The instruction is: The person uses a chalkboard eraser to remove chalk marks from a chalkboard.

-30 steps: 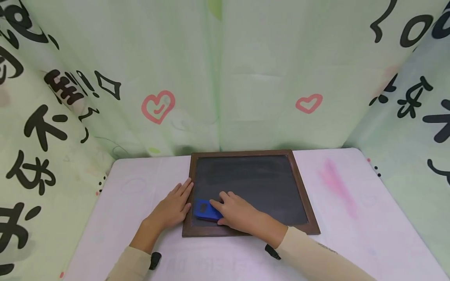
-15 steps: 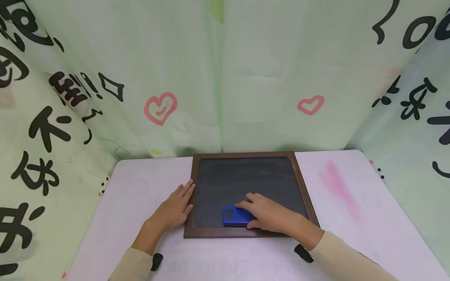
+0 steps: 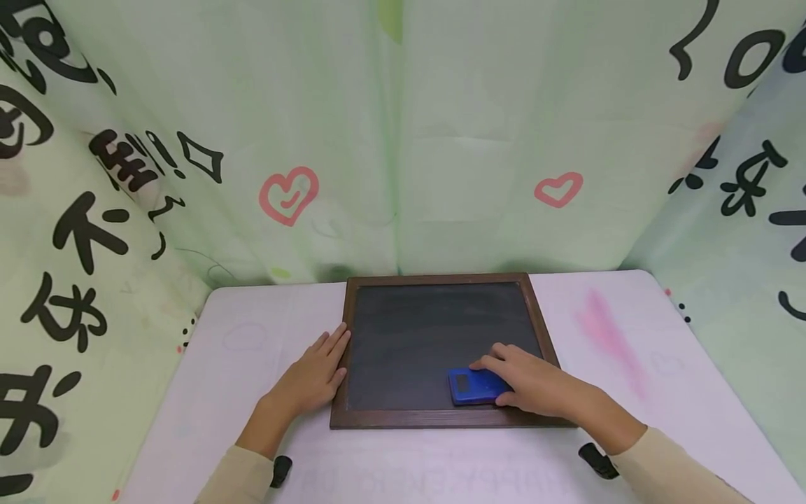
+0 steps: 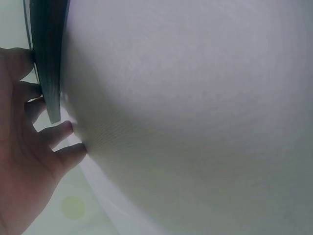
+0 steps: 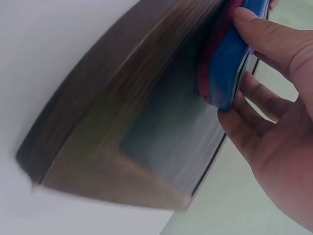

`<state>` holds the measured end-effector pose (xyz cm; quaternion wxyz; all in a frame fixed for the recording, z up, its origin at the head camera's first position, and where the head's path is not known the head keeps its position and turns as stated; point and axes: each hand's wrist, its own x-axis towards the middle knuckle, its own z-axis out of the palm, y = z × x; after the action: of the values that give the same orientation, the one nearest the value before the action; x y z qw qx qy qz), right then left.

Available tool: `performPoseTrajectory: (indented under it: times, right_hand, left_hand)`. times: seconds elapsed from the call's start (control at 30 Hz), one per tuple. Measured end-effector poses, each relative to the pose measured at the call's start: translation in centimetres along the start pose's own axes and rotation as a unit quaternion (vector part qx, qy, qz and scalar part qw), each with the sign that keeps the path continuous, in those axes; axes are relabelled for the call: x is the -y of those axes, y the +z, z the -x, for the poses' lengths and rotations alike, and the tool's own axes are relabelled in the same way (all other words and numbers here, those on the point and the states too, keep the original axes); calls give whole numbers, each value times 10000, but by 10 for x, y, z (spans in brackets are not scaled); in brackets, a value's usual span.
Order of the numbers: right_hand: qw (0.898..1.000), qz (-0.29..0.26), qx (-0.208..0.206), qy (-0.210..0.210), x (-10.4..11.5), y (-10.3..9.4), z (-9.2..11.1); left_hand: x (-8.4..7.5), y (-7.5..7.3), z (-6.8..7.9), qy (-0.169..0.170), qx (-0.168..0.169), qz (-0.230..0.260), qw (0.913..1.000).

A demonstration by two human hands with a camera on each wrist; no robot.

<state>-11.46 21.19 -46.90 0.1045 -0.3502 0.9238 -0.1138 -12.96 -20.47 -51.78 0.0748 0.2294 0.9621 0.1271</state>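
A blackboard (image 3: 434,329) in a brown wooden frame lies on the white table. My right hand (image 3: 541,381) grips a blue board eraser (image 3: 475,387) by its sides, low on the board near the bottom rail. In the right wrist view the eraser (image 5: 229,66) shows a dark red felt side facing the board, with the thumb on one side and the fingers on the other. My left hand (image 3: 308,374) rests at the board's left edge with its fingers extended. The left wrist view has its fingertips against the frame (image 4: 49,54) and the tabletop.
The white table (image 3: 604,392) bears a pink smear (image 3: 611,343) right of the board. A pale green curtain (image 3: 466,140) with hearts and black lettering hangs behind and at both sides. Dark wrist cameras (image 3: 598,460) sit below the sleeves.
My right hand has slid the eraser rightward along the lower part of the blackboard, from its left corner to right of the middle. The left hand stays at the left edge.
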Motion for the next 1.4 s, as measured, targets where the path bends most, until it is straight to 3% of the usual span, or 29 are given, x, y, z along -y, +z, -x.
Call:
performPoseTrajectory:
  times: [0.47,1.4]
  right_hand:
    - [9987,-192,-178,431,-32,-13,29]
    - [9978,-348,-368,431,-43,-15,34]
  left_hand:
    - [-2,-1,2,7,-11,-13,10000]
    - [-3,2,1,-11,3,45,10000]
